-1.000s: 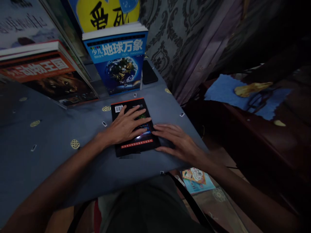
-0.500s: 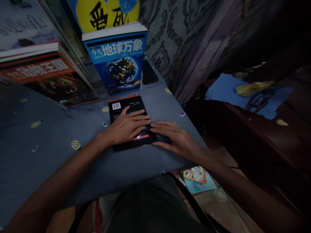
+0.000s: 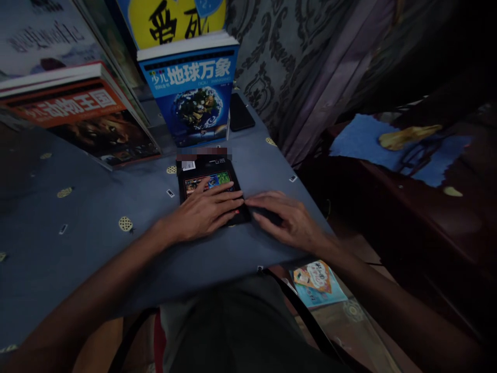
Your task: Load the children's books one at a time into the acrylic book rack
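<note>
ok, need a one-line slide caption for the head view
Left hand lies flat on a black book on a blue tablecloth, right hand at its edge.

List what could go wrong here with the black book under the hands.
1. The black book lies flat close to the upright blue book; pushed farther, it might knock it over.
2. The right hand rests near the table edge; a sideways slip could send the book off onto the floor.

both forearms reach forward and converge. the left hand lies flat, palm down, fingers spread. the right hand lies just beside it, palm down, fingertips seemingly pressed low in the dim light.
</note>
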